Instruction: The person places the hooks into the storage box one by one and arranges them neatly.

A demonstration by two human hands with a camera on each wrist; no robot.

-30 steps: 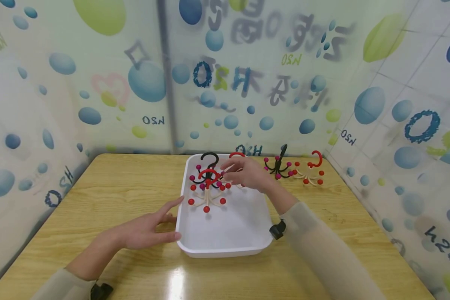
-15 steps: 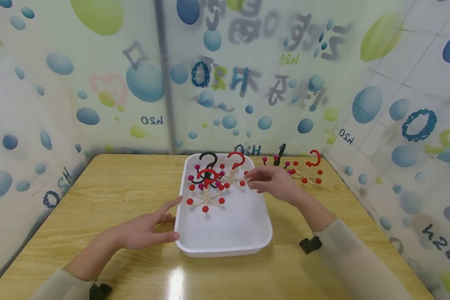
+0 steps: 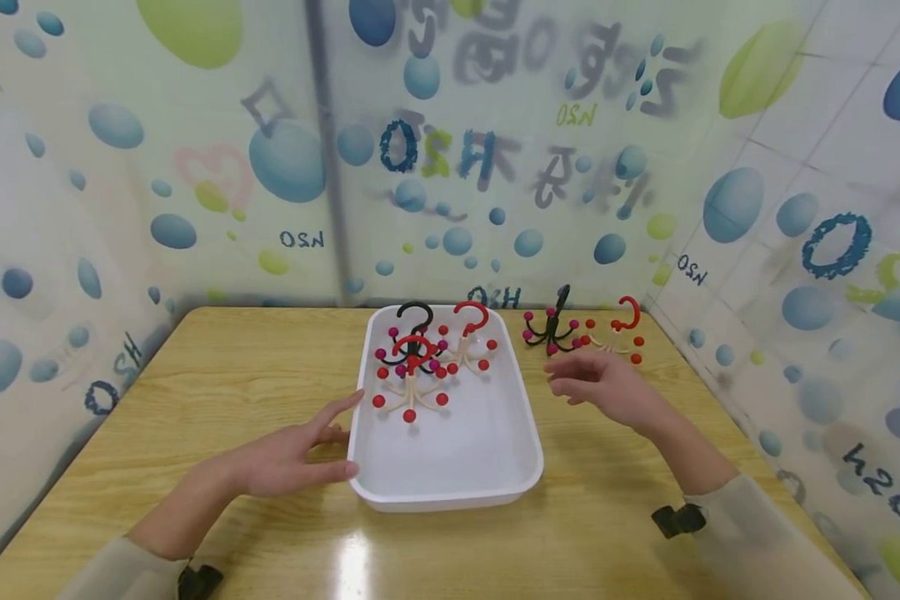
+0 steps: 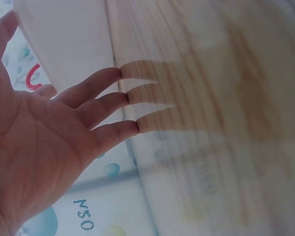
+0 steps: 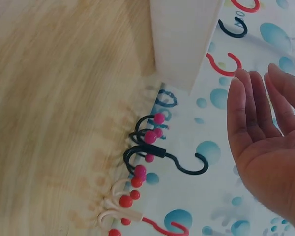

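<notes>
In the head view a white tray [image 3: 457,458] stands on the wooden table. My left hand [image 3: 288,457] rests against its left side, fingers extended, thumb at the rim. The tray holds a black multi-arm hook hanger [image 3: 414,343] with magenta ball tips and two cream ones with red hooks and red balls: a front hanger [image 3: 411,383] and a back hanger [image 3: 465,348]. My right hand [image 3: 607,385], fingers loosely bent and holding nothing, is above the table right of the tray. Behind it stand another black hanger [image 3: 552,329] and a cream-and-red hanger [image 3: 628,315], the latter partly hidden by the hand.
The wooden table [image 3: 270,358] ends at a wall sheet [image 3: 435,267] printed with blue and green bubbles. More of that sheet closes in the left and right sides. The tray's raised rim [image 3: 453,504] faces me.
My right hand has withdrawn from above the back cream hanger in the tray and moved right, towards the hangers outside it. The left hand stays at the tray's side.
</notes>
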